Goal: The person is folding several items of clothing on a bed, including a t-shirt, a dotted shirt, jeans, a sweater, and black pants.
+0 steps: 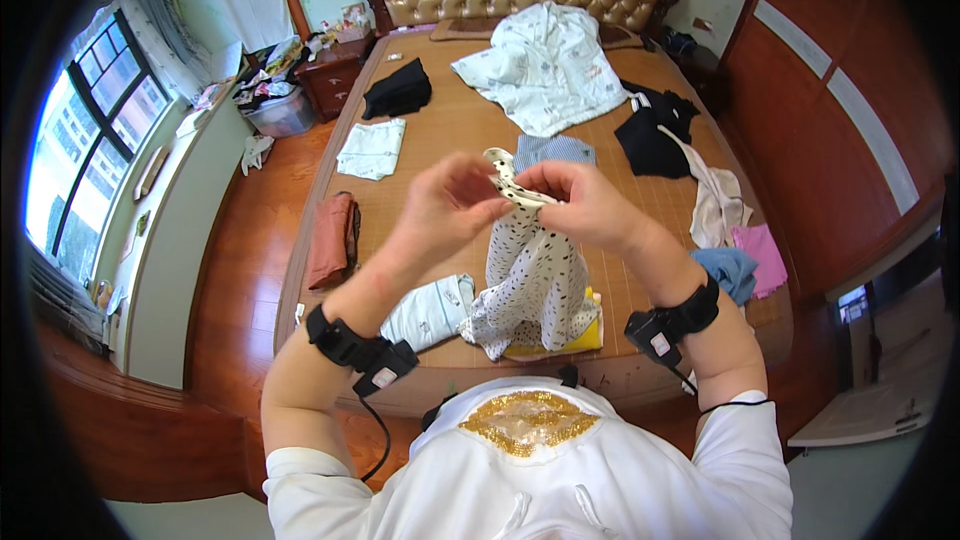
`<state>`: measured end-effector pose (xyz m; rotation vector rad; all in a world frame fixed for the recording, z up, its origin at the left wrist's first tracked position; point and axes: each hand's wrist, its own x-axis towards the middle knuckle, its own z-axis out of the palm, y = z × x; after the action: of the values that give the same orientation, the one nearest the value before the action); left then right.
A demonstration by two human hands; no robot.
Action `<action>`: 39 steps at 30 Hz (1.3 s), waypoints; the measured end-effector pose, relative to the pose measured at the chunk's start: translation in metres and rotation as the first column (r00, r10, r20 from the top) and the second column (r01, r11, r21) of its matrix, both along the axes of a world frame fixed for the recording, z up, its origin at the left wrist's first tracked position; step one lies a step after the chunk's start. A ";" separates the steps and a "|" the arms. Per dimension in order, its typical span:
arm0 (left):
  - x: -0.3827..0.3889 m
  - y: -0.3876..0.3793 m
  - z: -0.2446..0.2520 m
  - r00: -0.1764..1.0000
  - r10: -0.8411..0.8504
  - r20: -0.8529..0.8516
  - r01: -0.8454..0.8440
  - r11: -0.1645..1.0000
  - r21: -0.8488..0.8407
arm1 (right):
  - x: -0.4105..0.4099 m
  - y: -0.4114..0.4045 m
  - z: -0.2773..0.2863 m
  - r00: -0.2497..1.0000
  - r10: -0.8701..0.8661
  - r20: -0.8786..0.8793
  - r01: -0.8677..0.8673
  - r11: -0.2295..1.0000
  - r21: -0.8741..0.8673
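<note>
A white garment with black spots (532,277) hangs from my hands above the bed, its lower part resting on a folded yellow cloth (589,337). My right hand (589,202) pinches the garment's gathered top edge between thumb and fingers. On the other side of that edge, my left hand (461,199) has its thumb and fingers around the cloth; its fingers are slightly blurred. Just beyond my hands lies a blue-striped folded cloth (555,151). To the left of the spotted garment is a folded pale cloth with blue lines (431,311).
On the bed mat (450,142) lie a reddish-brown folded garment (331,240), a white folded cloth (372,148), black clothes (397,88), a large white printed garment (547,67), more black clothing (652,139), a cream garment (716,199), denim (726,274) and pink cloth (761,259).
</note>
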<state>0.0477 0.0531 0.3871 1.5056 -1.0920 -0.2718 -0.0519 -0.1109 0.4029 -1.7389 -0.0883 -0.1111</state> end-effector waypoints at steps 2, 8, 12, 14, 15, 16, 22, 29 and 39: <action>0.005 0.004 0.018 0.955 0.106 0.277 -0.131 0.989 0.075 | -0.003 -0.001 0.008 0.998 0.057 -0.014 -0.057 0.998 0.020; 0.011 -0.004 0.024 0.914 -0.213 0.346 0.197 0.977 0.083 | -0.005 0.002 0.027 0.975 0.223 0.010 -0.223 0.975 0.008; 0.004 -0.001 0.020 0.985 -0.160 0.072 0.141 0.966 0.216 | -0.007 -0.005 0.018 0.996 0.094 0.003 -0.094 0.991 0.096; 0.000 0.000 0.018 0.987 -0.125 0.099 0.105 0.978 0.182 | -0.008 -0.007 0.014 0.997 0.077 -0.024 -0.073 0.987 0.141; -0.002 -0.001 0.019 0.987 -0.126 0.101 0.106 0.978 0.182 | -0.009 -0.007 0.014 0.997 0.075 -0.033 -0.070 0.989 0.134; -0.005 -0.002 0.022 0.978 -0.093 0.185 0.063 0.985 0.161 | -0.010 -0.007 0.013 0.996 0.073 -0.043 -0.067 0.990 0.127; 0.000 -0.004 0.043 0.865 0.014 0.502 -0.048 0.997 0.055 | -0.018 -0.017 -0.025 0.989 0.031 0.143 -0.052 0.989 0.139; 0.008 0.003 0.066 0.770 0.054 0.635 -0.021 0.998 -0.059 | -0.028 -0.033 -0.065 0.987 -0.058 0.149 0.049 0.997 0.065; 0.016 0.013 0.071 0.849 0.124 0.513 -0.091 0.992 -0.088 | -0.036 -0.021 -0.081 0.456 -0.180 0.871 0.704 0.672 -0.229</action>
<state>0.0635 0.0656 0.4586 1.6227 -1.4150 0.2669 -0.0883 -0.1315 0.3221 -2.1426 -0.3226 -1.4717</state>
